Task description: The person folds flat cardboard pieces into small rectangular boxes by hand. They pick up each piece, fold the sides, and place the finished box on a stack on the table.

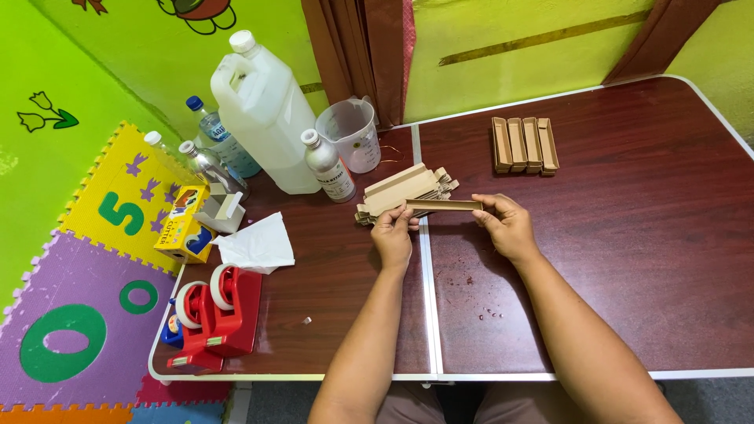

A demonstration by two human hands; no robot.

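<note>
- Your left hand (393,234) and right hand (505,226) hold one long brown cardboard strip (444,206) level above the table (628,259), fingers of each hand pinched shut on one end.
- Four finished folded trays (525,145) lie side by side at the far middle of the table, well apart from your hands. Count these as done.
- A stack of flat cardboard pieces (400,192) sits just behind the strip, beside your left hand. Judge these as still to be folded; the stack looks larger than the finished row.
- The red tape dispenser (220,314) at the near left edge stands untouched.
</note>
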